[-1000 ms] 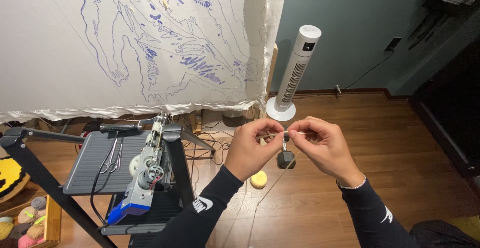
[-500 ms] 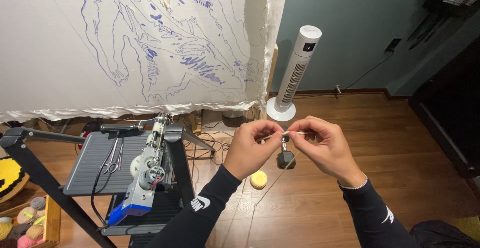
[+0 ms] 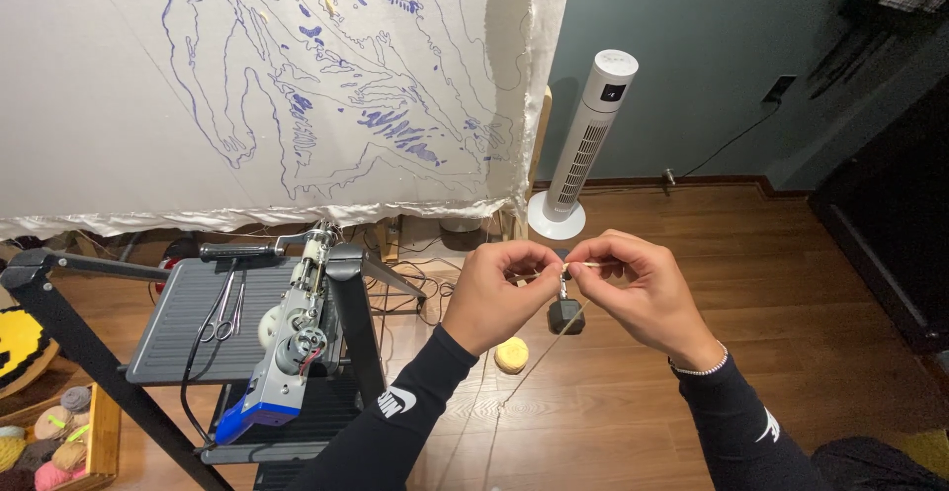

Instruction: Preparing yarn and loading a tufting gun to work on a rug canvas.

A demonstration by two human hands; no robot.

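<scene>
1. Our left hand [image 3: 494,293] and right hand [image 3: 643,293] meet in front of us, above the wood floor [image 3: 791,283], fingertips nearly touching.
2. Between them we pinch a pale strand of yarn [image 3: 583,266]; both hands press thumb and forefinger together on it.
3. A small dark threader [image 3: 565,315] hangs just below the pinch, and we cannot tell which hand bears it.
4. The yarn looks light, soft and limp, so we judge it best held close to its end, where it stays straight.
5. The short held stretch runs roughly level from left to right; the rest slants down toward the yellow ball of yarn [image 3: 512,355] on the floor.
6. The tufting gun [image 3: 287,343] rests on the grey stand [image 3: 178,323] at our left, below the cloth [image 3: 129,105] with the blue drawing.
</scene>
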